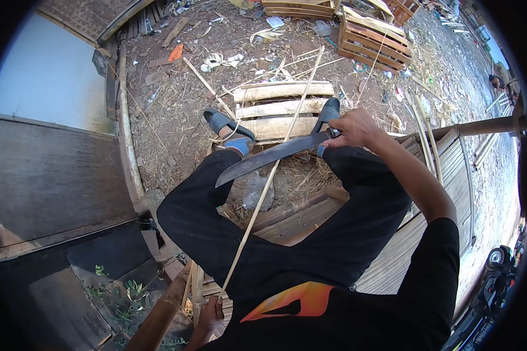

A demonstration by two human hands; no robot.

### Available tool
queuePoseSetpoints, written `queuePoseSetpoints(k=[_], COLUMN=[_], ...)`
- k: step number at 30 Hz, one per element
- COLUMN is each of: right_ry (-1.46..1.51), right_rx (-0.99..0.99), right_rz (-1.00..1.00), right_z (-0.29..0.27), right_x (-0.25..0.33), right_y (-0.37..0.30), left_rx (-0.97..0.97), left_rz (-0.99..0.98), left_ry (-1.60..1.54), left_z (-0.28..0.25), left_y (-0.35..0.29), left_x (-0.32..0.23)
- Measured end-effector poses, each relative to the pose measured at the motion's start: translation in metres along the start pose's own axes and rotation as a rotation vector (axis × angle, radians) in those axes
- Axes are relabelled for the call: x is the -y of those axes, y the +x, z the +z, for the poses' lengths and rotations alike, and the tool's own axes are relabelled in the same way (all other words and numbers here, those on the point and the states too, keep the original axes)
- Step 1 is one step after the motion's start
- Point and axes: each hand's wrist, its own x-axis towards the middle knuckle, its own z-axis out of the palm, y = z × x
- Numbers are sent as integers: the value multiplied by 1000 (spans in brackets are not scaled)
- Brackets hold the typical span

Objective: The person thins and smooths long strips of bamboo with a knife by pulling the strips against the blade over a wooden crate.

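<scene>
My right hand point(356, 128) is closed round the handle of a machete point(263, 162). Its broad dark blade points left and crosses the long, thin bamboo strip point(253, 217) between my knees. Whether the edge touches the strip I cannot tell. Down by my left hip, my left hand point(209, 316) has its fingers closed on the strip's near end. From there the strip slants up and away over a slatted wooden panel point(284, 108) on the ground between my feet.
I sit on a bamboo slat bench point(386, 266), feet in grey sandals point(221, 124). Wooden slatted crates point(373, 44) stand ahead, with bamboo strips and litter scattered over the dirt. Boards and a pale wall panel point(47, 76) stand at left. A bamboo pole point(480, 127) runs at right.
</scene>
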Motion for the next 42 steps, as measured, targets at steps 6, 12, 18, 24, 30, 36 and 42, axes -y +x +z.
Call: queuePoseSetpoints(k=[6, 12, 18, 24, 30, 36, 42], right_ry=[-11, 96, -13, 113, 89, 386, 1087], right_rx=[-110, -89, -109, -113, -46, -437, -513], right_rz=[592, 152, 759, 555, 510, 1313, 1061], right_z=[26, 2, 8, -6, 0, 74, 15], right_x=[-115, -21, -148, -104, -94, -227, -97], right_y=[7, 5, 13, 25, 26, -15, -28], left_rx=[70, -15, 27, 4, 48, -97, -63], left_rz=[48, -8, 0, 22, -57, 24, -15], left_ry=[-18, -22, -66, -127, 3, -100, -216], left_z=[-14, -6, -32, -10, -31, -13, -9], left_y=[11, 1, -8, -5, 2, 17, 84], left_x=[-25, 25, -7, 25, 6, 2, -46])
